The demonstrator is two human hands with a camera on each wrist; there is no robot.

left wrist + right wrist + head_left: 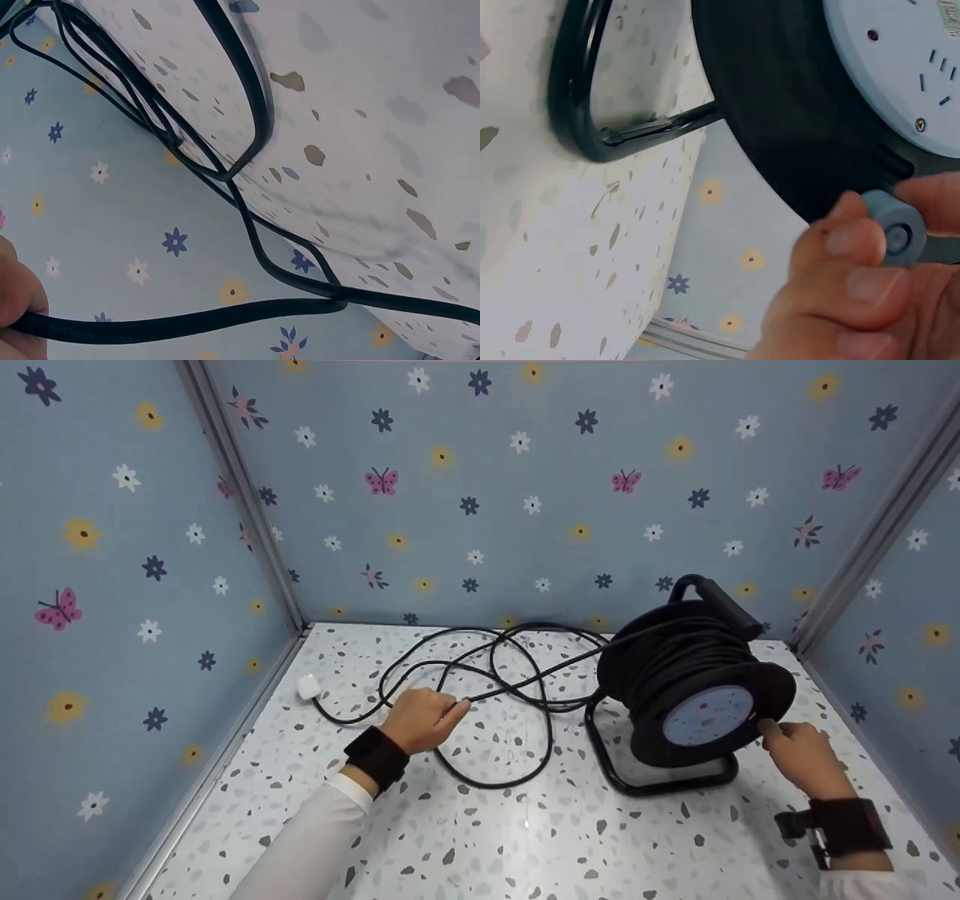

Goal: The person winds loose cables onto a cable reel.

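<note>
A black cable reel (694, 682) stands on its tubular frame at the right of the speckled surface, its drum wound with black cable. My left hand (421, 721) grips the black cable (540, 673), which runs up from there to the drum. In the left wrist view, part of that hand (21, 307) shows at the edge around the cable. My right hand (806, 757) is at the reel's rim. The right wrist view shows its fingers and thumb pinching a small grey crank knob (896, 229) on the drum's side, beside the pale socket face (907, 67).
Loose loops of cable (491, 786) lie across the middle of the speckled surface (480, 847). They end in a white plug (308, 686) at the left. Flower-patterned panels (495, 562) rise at the back and on both sides.
</note>
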